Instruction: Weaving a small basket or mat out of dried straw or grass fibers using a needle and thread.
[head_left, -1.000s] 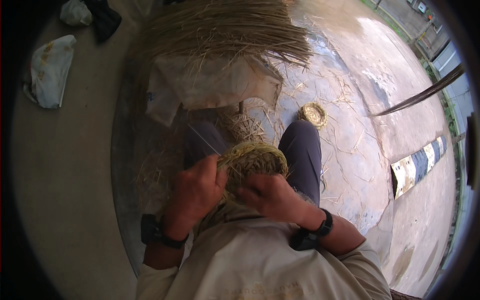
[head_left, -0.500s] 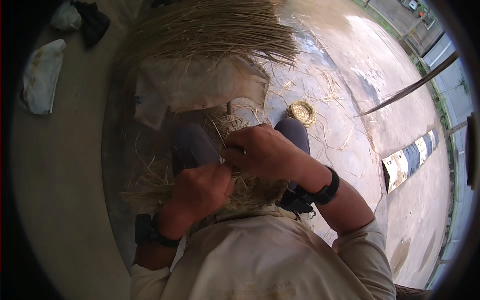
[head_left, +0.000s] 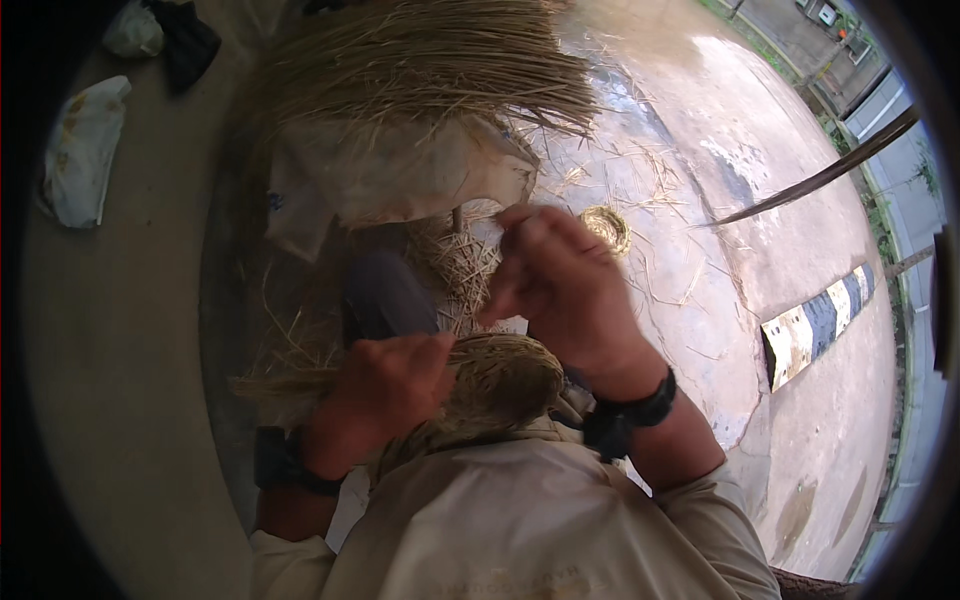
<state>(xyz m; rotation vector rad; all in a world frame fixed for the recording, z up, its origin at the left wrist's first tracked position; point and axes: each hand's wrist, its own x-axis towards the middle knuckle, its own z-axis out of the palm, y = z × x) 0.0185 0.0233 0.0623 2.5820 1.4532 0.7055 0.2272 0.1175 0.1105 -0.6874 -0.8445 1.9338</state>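
In my lap rests a round, coiled straw basket (head_left: 510,385), its hollow facing up toward me. My left hand (head_left: 390,385) is closed at the basket's left rim, gripping straw. A bundle of loose straw (head_left: 280,385) sticks out to the left of that fist. My right hand (head_left: 570,285) is lifted above and beyond the basket's right side, apart from it. Its fingers are bent and smeared by motion, so whether a strand is between them does not show. Both wrists wear dark bands.
A thick pile of straw stalks (head_left: 430,65) lies ahead on a pale cloth-covered stand (head_left: 410,170). A small finished straw ring or basket (head_left: 608,230) sits on the floor beyond my right hand. Straw scraps litter the concrete. White and black bags (head_left: 85,150) lie far left.
My right hand has pulled away from the left, moving up and to the right, which uncovers the basket's inside. The left hand stays at the rim.
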